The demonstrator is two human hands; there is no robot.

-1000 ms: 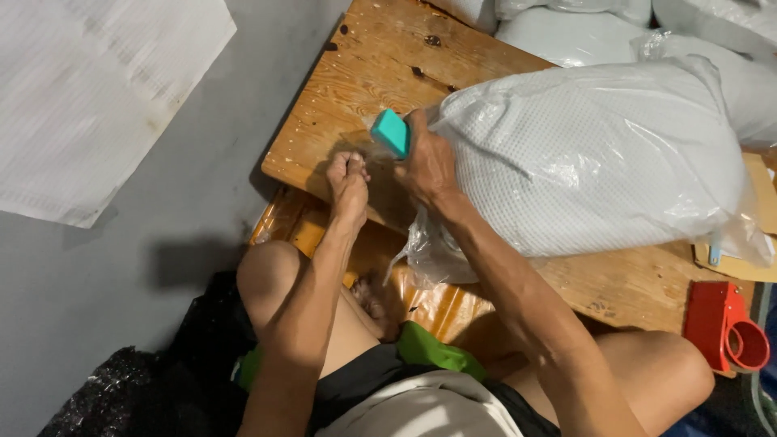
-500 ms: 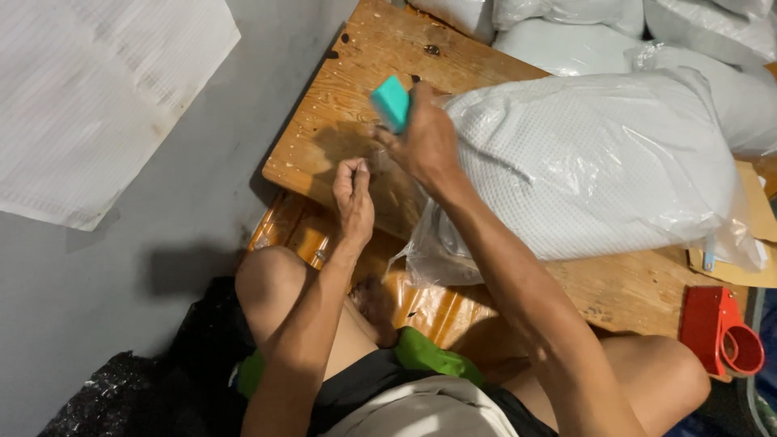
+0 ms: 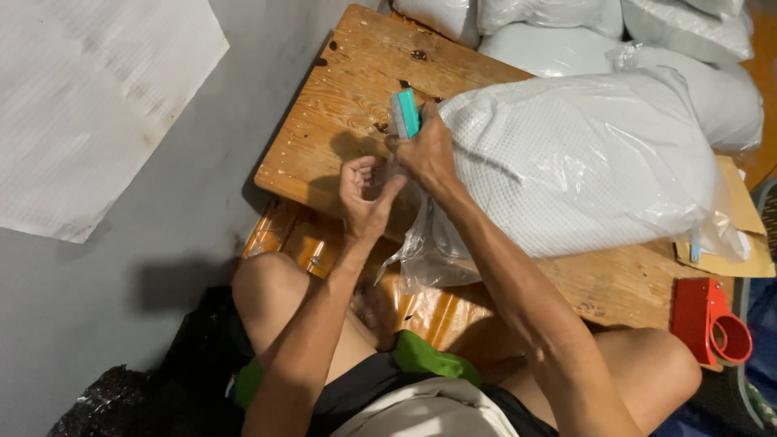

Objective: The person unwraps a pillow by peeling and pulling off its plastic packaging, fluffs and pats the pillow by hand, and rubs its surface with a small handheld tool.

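Observation:
My right hand [image 3: 427,154] grips a small teal block-shaped tool [image 3: 405,112] and holds it upright against the left end of a large white quilted item sealed in a clear plastic bag [image 3: 583,162]. That bag lies across a low wooden table [image 3: 340,105]. My left hand [image 3: 364,194] hovers just left of the bag's gathered plastic end [image 3: 421,251], palm up, fingers curled and apart, holding nothing that I can see.
More bagged white bundles [image 3: 566,32] are stacked at the far side. A red tape dispenser [image 3: 712,320] stands at the table's right edge, beside a piece of brown cardboard [image 3: 740,243]. A white woven sheet [image 3: 89,105] lies on the grey floor at left.
My right hand has lifted the teal tool up along the bag's end and turned it upright. My left hand has opened slightly and drawn back from the bag.

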